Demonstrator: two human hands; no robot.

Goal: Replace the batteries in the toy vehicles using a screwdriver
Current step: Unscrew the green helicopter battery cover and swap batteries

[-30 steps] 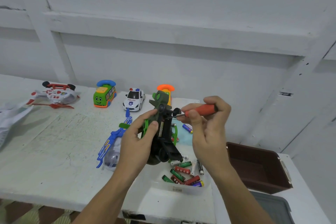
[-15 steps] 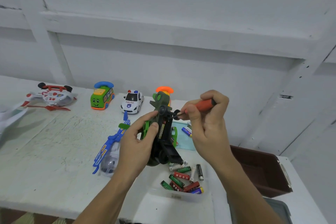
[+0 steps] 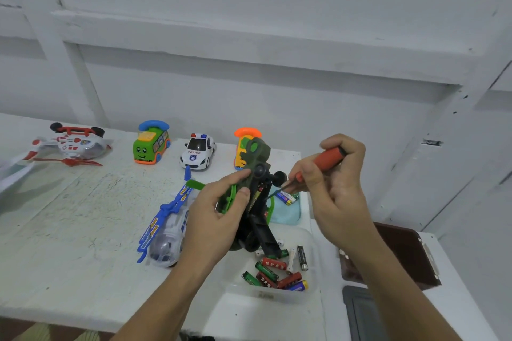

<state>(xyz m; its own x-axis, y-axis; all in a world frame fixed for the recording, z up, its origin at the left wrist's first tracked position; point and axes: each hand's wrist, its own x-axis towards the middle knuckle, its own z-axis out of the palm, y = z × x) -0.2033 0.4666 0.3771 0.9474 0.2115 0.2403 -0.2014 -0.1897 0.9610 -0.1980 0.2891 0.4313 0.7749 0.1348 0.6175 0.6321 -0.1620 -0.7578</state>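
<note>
With left hand grips the green toy helicopter over the front right corner of the table. Pinches the screwdriver in right hand, tip seemingly at its underside. Light, brittle plastic: best held by the body.

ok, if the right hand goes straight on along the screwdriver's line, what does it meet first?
Most likely the dark green toy. The right hand grips the screwdriver, which is angled down and left, with its tip at or just short of the toy's underside. The left hand holds the toy. Depth is unclear from one view.
</note>
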